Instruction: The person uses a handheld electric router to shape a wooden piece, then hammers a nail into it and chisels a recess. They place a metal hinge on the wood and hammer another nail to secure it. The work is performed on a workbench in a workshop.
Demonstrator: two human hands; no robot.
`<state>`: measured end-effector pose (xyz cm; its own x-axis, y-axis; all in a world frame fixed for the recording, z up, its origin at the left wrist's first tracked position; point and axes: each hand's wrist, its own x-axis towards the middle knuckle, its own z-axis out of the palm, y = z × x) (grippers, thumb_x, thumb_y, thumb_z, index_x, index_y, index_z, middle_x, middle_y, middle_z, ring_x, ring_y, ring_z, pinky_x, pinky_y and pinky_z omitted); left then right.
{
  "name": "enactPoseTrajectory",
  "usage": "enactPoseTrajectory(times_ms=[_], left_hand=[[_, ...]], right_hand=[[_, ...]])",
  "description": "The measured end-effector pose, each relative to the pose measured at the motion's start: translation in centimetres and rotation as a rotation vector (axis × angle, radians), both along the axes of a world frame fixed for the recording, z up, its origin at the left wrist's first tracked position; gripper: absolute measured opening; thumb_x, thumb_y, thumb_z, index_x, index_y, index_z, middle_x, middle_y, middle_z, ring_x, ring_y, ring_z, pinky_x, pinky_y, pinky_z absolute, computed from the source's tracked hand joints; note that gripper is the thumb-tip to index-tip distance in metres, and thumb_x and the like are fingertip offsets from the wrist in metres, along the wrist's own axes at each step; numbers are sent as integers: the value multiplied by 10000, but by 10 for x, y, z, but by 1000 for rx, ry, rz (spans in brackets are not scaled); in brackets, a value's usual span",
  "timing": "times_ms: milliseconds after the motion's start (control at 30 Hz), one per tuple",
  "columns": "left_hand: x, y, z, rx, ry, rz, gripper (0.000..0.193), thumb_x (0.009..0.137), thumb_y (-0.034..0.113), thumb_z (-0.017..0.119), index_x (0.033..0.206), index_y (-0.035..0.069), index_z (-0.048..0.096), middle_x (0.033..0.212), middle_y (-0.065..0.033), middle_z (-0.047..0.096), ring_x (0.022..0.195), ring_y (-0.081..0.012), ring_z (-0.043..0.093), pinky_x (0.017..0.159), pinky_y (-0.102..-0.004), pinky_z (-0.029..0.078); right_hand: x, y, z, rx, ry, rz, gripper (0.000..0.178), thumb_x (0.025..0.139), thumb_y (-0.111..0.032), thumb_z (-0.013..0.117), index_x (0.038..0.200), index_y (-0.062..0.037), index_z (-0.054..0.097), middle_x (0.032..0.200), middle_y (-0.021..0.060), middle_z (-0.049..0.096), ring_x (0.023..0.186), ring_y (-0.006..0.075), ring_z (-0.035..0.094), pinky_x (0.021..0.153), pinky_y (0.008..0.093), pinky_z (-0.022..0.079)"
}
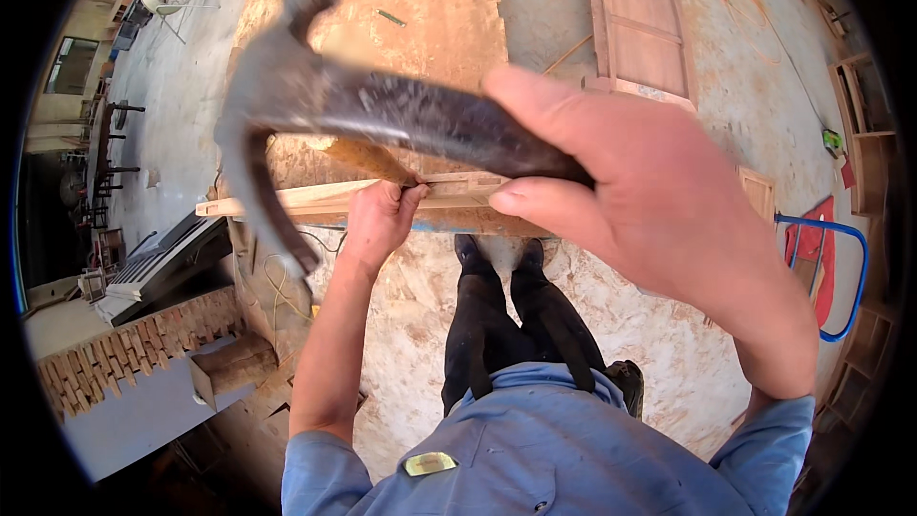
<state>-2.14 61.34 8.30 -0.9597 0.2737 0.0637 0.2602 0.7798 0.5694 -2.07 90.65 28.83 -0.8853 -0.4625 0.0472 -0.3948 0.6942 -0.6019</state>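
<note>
My right hand [659, 182] grips the dark handle of a claw hammer [392, 113], raised close to the camera and slightly blurred. Its head and curved claw reach to the left, above the work. Below it, the fingers of my left hand [378, 220] are closed round a chisel, whose wooden handle [368, 159] leans up to the left, partly behind the hammer. The chisel's blade is mostly hidden by my fingers. Beneath that hand, a long pale wooden rail [306, 199] lies along the near edge of a worn plywood worktop [430, 29]. Slots show in the rail between my hands.
A panelled wooden door [638, 19] lies at the far right. On the right are a blue tubular frame [864, 263] and a red cloth [823, 272]. Many small wood pieces [143, 349] are lined up at the lower left, beside an open box [234, 368]. Cords trail across the dusty floor.
</note>
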Motion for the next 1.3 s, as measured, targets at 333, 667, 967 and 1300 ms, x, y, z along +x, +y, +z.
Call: enactPoseTrajectory(times_ms=[333,667,967,1300], left_hand=[[13,-11,-31,706,-142,208,90,961,96,684,979,8,672,1006,-89,763,999,-233,720,879,-346,546],[43,-68,-15,618,119,320,124,981,44,640,1098,32,603,1123,-131,724,1119,-252,673,1022,-415,512],[6,-84,25,-129,381,120,139,863,16,711,979,65,654,1062,-106,749,1058,-325,702,1011,-489,512],[-33,-36,57,-402,631,-167,174,798,66,696,962,119,678,1119,-123,724,1088,-329,689,973,-484,525]], right_hand=[[-60,-6,-77,31,-185,-241,369,900,-318,701,1098,-16,623,764,202,641,756,385,650,673,467,495],[-135,-54,-246,413,-203,-113,311,905,-308,683,1005,-24,602,948,207,700,913,414,680,777,522,536],[-171,-74,-293,348,100,-121,300,836,-261,747,1035,-49,676,1063,148,620,1091,327,563,931,439,479],[48,-88,-163,-1267,-1628,-92,618,1083,-424,416,1538,-21,302,1314,203,580,1074,290,661,894,469,577]])
